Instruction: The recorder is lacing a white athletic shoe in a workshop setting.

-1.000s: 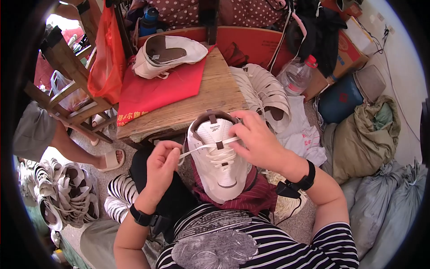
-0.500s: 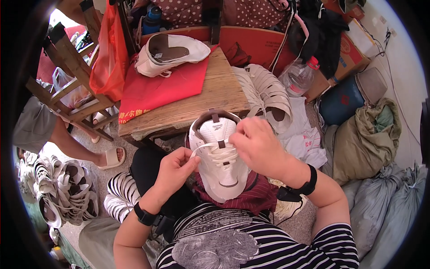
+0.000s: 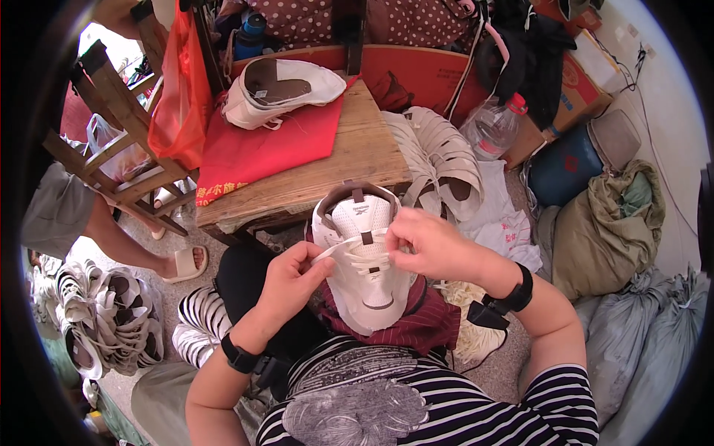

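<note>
A white shoe upper (image 3: 368,286) with a brown collar lining rests on the dark red striped cloth (image 3: 439,320) over my lap, its toe toward me. A flat white shoelace (image 3: 341,246) crosses the tongue in several rows. At the upper's left edge, my left hand (image 3: 297,276) is closed, pinching one end of the lace between thumb and forefinger. My right hand (image 3: 428,241) is closed against the right eyelet edge, with the lace running in under its fingertips. Its curled fingers hide that side of the eyelets.
Ahead stands a wooden stool (image 3: 364,145) bearing a red cloth (image 3: 275,152) and another shoe upper (image 3: 279,93). Bundled uppers (image 3: 111,312) lie at left, near another person's sandalled foot (image 3: 187,264). Stacked uppers (image 3: 439,152), a plastic bottle (image 3: 494,130) and sacks (image 3: 606,230) are at right.
My right hand has moved slightly down and right along the lacing, and its wrist has dropped a little. My left hand stays almost still with the lace end.
</note>
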`<state>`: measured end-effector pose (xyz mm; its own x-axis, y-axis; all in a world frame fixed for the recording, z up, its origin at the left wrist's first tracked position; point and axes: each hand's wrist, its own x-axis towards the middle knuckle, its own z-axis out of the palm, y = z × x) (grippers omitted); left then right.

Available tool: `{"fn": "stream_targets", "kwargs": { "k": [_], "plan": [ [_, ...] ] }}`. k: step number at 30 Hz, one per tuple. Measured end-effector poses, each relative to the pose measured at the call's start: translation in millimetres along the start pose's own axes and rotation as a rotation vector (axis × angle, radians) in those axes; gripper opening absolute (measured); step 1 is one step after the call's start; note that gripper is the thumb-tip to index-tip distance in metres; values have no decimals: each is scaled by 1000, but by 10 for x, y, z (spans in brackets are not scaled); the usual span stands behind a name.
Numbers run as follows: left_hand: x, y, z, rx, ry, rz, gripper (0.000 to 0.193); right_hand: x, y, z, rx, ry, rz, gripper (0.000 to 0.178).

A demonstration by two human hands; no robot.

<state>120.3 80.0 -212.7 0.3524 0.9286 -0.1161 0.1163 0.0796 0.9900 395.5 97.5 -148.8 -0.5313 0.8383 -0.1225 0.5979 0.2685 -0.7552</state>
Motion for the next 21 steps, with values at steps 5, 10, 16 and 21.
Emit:
{"fn": "stream_targets", "kwargs": {
  "k": [5, 10, 16, 21],
  "plan": [
    [10, 4, -21, 60, 28, -9, 15, -21, 147, -26, -477, 185, -171, 15],
    [11, -25, -1, 54, 43, -16, 15, -47, 174, -4, -358, 217, -122, 22],
    [2, -18, 18, 22, 45, -14, 14, -37, 200, 70, -333, 229, -264, 25],
    [1, 2, 30, -11, 50, -28, 13, -31, 253, 80, -306, 232, -286, 21]
  ]
}}
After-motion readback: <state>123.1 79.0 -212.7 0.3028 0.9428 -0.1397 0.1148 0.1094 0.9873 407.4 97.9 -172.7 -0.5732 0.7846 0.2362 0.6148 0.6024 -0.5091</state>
